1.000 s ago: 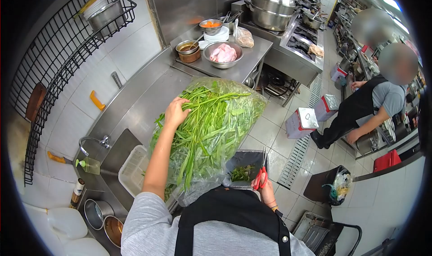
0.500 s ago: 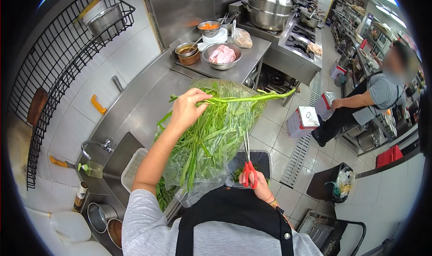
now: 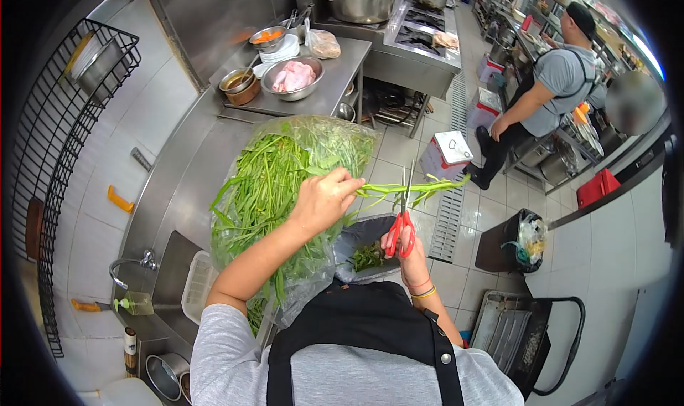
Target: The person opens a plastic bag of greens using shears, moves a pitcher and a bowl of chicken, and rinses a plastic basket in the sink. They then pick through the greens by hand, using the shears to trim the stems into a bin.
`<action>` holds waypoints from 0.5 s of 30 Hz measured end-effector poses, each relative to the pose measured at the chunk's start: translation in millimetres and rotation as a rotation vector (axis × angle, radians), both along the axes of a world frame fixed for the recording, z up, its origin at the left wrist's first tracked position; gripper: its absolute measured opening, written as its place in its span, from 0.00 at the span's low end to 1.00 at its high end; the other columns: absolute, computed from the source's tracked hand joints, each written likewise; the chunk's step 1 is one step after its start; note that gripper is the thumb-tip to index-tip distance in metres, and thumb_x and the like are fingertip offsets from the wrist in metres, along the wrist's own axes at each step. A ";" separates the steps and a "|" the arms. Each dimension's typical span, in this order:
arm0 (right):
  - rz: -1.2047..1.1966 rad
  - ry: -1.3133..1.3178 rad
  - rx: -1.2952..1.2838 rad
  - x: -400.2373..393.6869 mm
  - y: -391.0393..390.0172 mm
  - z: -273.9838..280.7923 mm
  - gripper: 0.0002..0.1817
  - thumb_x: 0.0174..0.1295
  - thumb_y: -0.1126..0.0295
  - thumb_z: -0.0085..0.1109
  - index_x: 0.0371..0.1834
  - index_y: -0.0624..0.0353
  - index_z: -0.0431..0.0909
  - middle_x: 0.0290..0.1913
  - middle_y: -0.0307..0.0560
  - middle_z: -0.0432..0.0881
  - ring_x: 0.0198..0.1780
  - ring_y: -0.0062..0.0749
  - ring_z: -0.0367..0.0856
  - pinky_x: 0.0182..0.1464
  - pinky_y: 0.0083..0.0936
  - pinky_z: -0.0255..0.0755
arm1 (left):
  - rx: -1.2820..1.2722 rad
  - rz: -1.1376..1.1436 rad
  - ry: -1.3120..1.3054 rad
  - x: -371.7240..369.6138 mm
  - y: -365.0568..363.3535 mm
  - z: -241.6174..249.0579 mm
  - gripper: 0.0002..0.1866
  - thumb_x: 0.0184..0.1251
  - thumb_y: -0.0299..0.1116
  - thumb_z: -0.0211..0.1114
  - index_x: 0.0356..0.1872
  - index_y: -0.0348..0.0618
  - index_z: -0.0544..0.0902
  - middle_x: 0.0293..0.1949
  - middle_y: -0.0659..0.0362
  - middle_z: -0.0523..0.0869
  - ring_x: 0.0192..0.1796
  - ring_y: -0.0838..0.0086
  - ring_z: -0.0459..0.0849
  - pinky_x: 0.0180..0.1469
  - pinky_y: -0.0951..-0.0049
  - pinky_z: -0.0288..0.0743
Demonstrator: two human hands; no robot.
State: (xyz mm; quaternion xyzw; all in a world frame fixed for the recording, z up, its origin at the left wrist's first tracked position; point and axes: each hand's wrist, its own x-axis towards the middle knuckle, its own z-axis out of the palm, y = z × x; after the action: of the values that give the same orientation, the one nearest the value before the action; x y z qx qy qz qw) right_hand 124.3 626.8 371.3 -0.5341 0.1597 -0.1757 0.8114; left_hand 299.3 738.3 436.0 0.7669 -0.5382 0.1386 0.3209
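My left hand [image 3: 326,199] is closed around a bunch of long green vegetable stems [image 3: 420,187], whose ends stick out to the right. Red-handled scissors [image 3: 401,228] are in my right hand [image 3: 412,260], fingers wrapped in the loops. Their parted blades point up and overlap the stems in this view. Under my left arm a large clear plastic bag [image 3: 342,136] lies full of leafy greens [image 3: 267,171]. Below the scissors stands a dark-lined bin [image 3: 342,243] with green trimmings [image 3: 367,256] inside.
A steel bowl of raw meat [image 3: 292,78] stands on the counter ahead, near a bowl of carrots [image 3: 268,38]. The sink [image 3: 174,278] is at left. Square tins [image 3: 446,153] and a black bin [image 3: 511,242] stand on the floor at right. A person [image 3: 556,85] stands beyond.
My left hand has moved right and down with the stems, off the middle of the bag. The scissors have risen to the stems. The co-worker now stands more upright, away from the tin.
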 end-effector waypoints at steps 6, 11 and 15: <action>0.009 0.320 0.086 -31.2 9.0 -46.6 0.24 0.64 0.50 0.45 0.17 0.56 0.68 0.17 0.39 0.72 0.15 0.18 0.64 0.19 0.14 0.58 | 0.329 -0.004 0.088 -18.0 11.9 -47.4 0.12 0.45 0.29 0.64 0.35 0.49 0.83 0.29 0.60 0.79 0.28 0.65 0.81 0.30 0.68 0.75; 0.150 0.508 0.095 -51.5 10.3 -96.5 0.29 0.61 0.41 0.43 0.16 0.56 0.69 0.18 0.42 0.74 0.15 0.18 0.65 0.19 0.16 0.61 | 0.326 0.199 0.355 -26.6 63.9 -36.1 0.10 0.47 0.32 0.64 0.34 0.49 0.83 0.31 0.59 0.81 0.33 0.62 0.81 0.35 0.66 0.75; 0.123 0.630 0.143 -53.2 6.5 -98.5 0.32 0.58 0.36 0.41 0.17 0.56 0.70 0.20 0.44 0.76 0.15 0.19 0.67 0.19 0.16 0.62 | 0.073 0.525 0.547 -31.9 165.5 24.1 0.12 0.44 0.28 0.67 0.34 0.43 0.84 0.28 0.56 0.81 0.31 0.68 0.80 0.33 0.73 0.72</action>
State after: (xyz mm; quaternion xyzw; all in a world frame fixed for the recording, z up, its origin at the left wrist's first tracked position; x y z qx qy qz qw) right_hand 71.1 633.3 272.8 -0.5124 0.3822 0.0592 0.7667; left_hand 267.4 903.7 460.1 0.8984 -0.2221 -0.0131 0.3787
